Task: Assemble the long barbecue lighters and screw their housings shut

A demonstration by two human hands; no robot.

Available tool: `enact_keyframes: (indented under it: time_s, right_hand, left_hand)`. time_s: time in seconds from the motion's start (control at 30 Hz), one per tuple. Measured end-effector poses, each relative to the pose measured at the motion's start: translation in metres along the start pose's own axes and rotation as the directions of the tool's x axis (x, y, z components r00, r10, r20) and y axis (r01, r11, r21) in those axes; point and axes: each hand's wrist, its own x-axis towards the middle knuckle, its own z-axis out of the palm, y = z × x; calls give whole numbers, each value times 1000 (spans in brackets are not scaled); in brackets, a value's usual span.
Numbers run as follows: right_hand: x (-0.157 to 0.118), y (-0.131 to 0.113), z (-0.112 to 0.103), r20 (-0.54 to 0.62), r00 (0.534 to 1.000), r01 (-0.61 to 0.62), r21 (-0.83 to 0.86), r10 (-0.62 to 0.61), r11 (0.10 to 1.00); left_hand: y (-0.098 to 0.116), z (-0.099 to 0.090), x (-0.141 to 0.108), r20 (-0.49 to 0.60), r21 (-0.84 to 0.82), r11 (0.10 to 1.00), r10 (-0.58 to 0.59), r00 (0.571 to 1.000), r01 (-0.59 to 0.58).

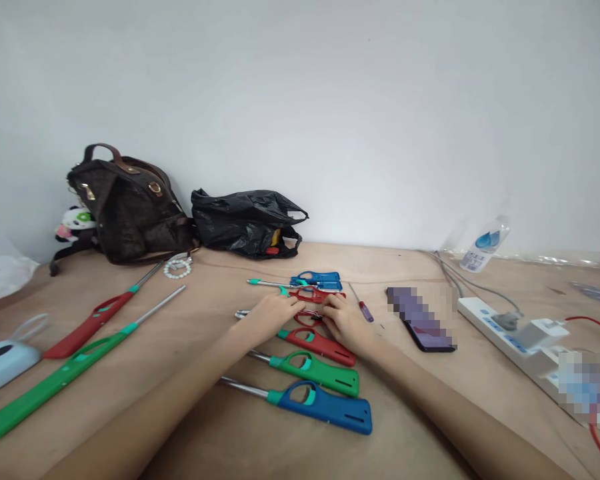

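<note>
Left of the black plastic bag (245, 223) stands our dark backpack (135, 217); in front of the bag, on the bench (200, 407), our left hand (275, 317) and right hand (349, 325) bend narrowly about an opened red lighter (309, 313), and we cannot tell whether either grips it. Right of the bag, beyond a screwdriver (365, 311), a bottle (485, 247) carries a blue-drop label whose print we cannot read.

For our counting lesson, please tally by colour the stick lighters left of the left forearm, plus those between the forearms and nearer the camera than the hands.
Red: 2 (left red lighter, middle red lighter)
Green: 2 (left green lighter, middle green lighter)
Blue: 1 (middle blue lighter)
Total: 5
</note>
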Motion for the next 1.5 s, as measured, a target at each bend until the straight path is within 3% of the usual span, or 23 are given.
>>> enact_keyframes:
  time_s: [0.17,0.63,0.9,1.5]
  right_hand:
    - [0,-3,-2,-5,1000,-9,-75,9,997]
    - [-1,-7,-2,-30,999,-24,-64,22,998]
    - [-1,-4,3,-34,999,-8,-138,3,990]
    - [-3,-1,5,-5,1000,-3,-156,2,988]
  left_hand:
    - [-1,1,-1,-47,-23,999,22,999,-23]
    - [1,-1,1,8,33,999,-2,1000,2]
    - [-1,1,-1,-39,-24,999,22,999,-23]
    - [3,-4,2,47,31,1000,-4,999,3]
